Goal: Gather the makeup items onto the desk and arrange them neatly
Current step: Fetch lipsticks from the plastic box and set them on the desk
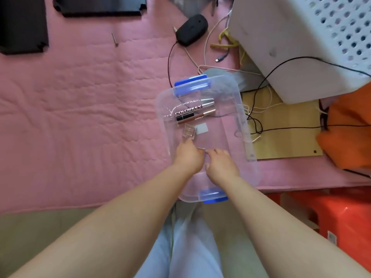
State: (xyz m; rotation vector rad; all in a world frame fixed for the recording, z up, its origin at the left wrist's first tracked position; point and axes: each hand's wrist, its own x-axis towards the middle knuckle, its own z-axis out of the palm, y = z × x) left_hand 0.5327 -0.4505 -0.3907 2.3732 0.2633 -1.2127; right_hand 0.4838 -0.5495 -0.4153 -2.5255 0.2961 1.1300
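Clear plastic box with blue clips sits on the pink quilted cover at the near edge, and both hands reach down into it. Inside, toward the far end, lie the makeup items: a black tube printed COLORKEY, a second tube of the same print just beyond it, and a slim rose-gold pen alongside. A small clear square case lies nearer, beside a white label.

Left hand has its fingers curled near the clear case — whether they grip anything I cannot tell. Right hand lies close beside it, fingers loosely bent, holding nothing that shows.

Beyond the box are a black mouse, tangled cables and a wooden board. A red stool stands at the right.
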